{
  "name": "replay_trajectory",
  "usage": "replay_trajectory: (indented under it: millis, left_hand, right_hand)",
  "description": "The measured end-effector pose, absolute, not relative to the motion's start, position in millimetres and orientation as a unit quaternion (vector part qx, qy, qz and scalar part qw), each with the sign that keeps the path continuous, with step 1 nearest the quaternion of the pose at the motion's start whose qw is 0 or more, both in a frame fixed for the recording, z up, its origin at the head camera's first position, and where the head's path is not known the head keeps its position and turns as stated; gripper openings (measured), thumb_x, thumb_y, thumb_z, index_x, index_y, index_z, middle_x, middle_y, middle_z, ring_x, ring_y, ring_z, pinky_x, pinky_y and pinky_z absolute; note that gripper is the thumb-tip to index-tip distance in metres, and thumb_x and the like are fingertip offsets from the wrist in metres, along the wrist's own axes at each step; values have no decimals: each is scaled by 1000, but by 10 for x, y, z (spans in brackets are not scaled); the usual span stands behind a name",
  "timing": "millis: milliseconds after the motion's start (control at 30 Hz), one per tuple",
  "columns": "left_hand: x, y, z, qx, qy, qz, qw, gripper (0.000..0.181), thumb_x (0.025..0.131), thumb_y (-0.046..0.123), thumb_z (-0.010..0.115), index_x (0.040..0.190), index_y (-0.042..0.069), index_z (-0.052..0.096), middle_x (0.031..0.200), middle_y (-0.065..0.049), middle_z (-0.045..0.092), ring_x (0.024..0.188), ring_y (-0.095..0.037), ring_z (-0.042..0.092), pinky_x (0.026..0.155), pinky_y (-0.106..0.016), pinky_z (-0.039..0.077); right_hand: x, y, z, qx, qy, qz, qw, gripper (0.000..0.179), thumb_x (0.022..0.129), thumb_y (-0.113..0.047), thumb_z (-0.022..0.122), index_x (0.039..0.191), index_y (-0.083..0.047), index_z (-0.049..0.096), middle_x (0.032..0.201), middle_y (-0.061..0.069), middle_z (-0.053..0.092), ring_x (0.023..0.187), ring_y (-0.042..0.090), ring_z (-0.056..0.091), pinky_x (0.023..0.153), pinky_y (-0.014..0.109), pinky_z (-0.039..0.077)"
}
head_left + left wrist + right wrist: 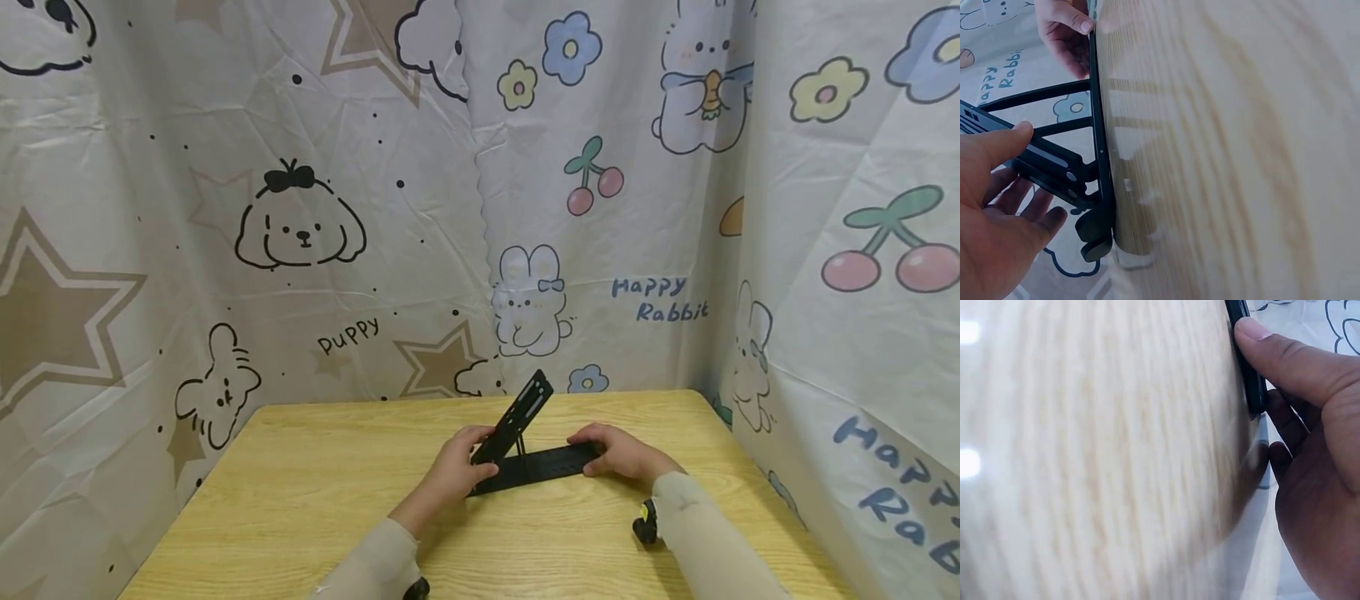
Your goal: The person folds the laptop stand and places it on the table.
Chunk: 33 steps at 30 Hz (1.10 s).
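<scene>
A black folding stand [536, 468] rests on the table, its flat base low and its slotted upper panel [519, 412] tilted up. Thin struts [1063, 127] join the panel to the base. At the hinge end, my left hand [453, 467] holds the panel; the left wrist view puts the thumb on one side of it and the fingers on the other. My right hand [621, 453] grips the far right end of the base, with its thumb [1272, 347] on the edge in the right wrist view. Parts of the right fingers are hidden behind the base.
The wood-grain table [300, 492] reaches back to a printed curtain [420, 250], which also hangs along the left and right sides. A black wrist device [645, 523] sits at the right sleeve, and another partly shows at the left sleeve [375, 562].
</scene>
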<state>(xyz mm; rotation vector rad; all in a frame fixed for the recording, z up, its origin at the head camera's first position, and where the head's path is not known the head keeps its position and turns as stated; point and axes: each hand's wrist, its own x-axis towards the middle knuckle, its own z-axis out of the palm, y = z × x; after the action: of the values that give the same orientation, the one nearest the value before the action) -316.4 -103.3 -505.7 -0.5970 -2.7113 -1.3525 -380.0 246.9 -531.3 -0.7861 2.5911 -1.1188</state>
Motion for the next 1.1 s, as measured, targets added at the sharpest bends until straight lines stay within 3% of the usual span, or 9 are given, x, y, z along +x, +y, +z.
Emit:
replay_trajectory:
  millis: [267,467,900,1100]
  left_hand:
    - [-3177,-1054,-5054,-205,-871,-445,27,57,92,7,75,145,6,55,148,-13,54,136,-34,52,110,-57,44]
    - [-3218,-1082,-5063,-216,-877,-430,17,56,95,5,71,148,4,52,151,-17,50,137,-37,50,108,-56,47]
    - [-3289,-1096,-5008,-217,-891,-400,1,54,101,4,61,153,3,45,155,-19,46,143,-39,44,116,-57,38]
    - [-3310,-1131,-5014,-217,-880,-422,-7,54,100,4,62,152,6,48,155,-18,46,141,-39,45,112,-56,43]
  right_hand:
    - [-3761,2412,-5262,-296,888,-342,85,56,85,-12,82,137,-5,64,140,15,59,133,42,50,114,63,36]
    - [-3670,2378,-5269,-292,901,-314,59,58,83,-17,85,136,-7,65,136,15,61,129,41,52,109,64,39]
    - [-3549,2322,-5273,-265,910,-310,76,60,80,-32,88,134,-15,68,127,2,62,119,29,55,105,62,40]
    - [-3534,2315,-5271,-264,909,-313,82,60,78,-33,89,132,-15,69,125,0,62,118,27,55,105,62,40]
